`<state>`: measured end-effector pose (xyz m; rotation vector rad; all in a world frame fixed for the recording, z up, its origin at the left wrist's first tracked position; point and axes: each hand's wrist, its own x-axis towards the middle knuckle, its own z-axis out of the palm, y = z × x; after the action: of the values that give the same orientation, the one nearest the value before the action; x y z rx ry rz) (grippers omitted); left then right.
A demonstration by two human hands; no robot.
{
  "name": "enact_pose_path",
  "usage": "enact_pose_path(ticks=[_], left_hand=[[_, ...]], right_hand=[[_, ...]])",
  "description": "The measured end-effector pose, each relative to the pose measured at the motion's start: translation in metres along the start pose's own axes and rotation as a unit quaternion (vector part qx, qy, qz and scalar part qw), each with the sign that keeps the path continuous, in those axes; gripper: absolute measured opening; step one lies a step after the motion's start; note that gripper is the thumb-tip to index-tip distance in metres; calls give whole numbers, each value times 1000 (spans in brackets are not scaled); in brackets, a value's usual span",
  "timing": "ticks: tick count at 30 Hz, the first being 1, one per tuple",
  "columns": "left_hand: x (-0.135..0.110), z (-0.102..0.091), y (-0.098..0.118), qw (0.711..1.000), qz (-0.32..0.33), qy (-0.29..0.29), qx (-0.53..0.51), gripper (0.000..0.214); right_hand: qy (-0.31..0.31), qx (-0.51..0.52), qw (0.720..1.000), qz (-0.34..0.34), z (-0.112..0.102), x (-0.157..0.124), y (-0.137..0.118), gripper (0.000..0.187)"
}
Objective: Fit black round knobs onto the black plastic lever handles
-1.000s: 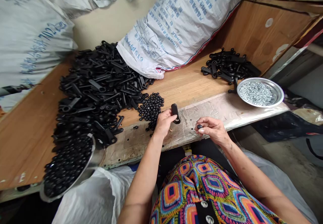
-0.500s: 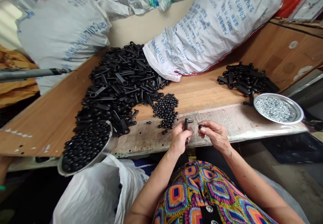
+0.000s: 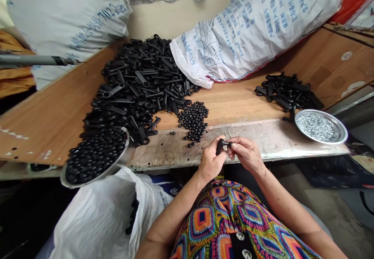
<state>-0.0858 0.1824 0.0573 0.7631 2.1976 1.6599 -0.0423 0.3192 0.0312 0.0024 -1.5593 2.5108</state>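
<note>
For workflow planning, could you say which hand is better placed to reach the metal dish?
Probably the right hand, though pinching a black bead: the metal dish lies on its side; the left hand grips the lever.

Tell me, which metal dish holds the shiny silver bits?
The right dish, at the table's end by the smaller black pile. The left dish holds black beads instead.
</note>
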Motion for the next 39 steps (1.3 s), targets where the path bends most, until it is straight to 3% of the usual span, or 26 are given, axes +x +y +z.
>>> enact_pose_path(ticks=[13,20,24,28,32,35,37,39], left_hand=[[-7,7,-6,997,-9,34,67,35],[-9,11,-13,978,52,62,192,42],[-7,10,-18,960,82,39,266,46],[9,4,-18,933,78,-20,352,44],[34,6,-22,896,55,-71,436,44],[48,16,-29,865,13,-108,490,38],[54,24,-34,849,-15,-147,508,34],[56,31,-39,843,-25,-167,511,35]], right_hand=[[-2,28,999,23,1,-4,3,12],[11,69,996,49,3,-8,4,12],[9,65,996,68,1,-9,5,13],[7,29,995,98,-14,0,5,15],[-50,-150,976,149,-42,23,-6,26],[17,-334,940,72,-52,38,-26,35],[76,-354,932,-31,-47,42,-40,38],[84,-314,936,-132,-35,45,-46,41]])
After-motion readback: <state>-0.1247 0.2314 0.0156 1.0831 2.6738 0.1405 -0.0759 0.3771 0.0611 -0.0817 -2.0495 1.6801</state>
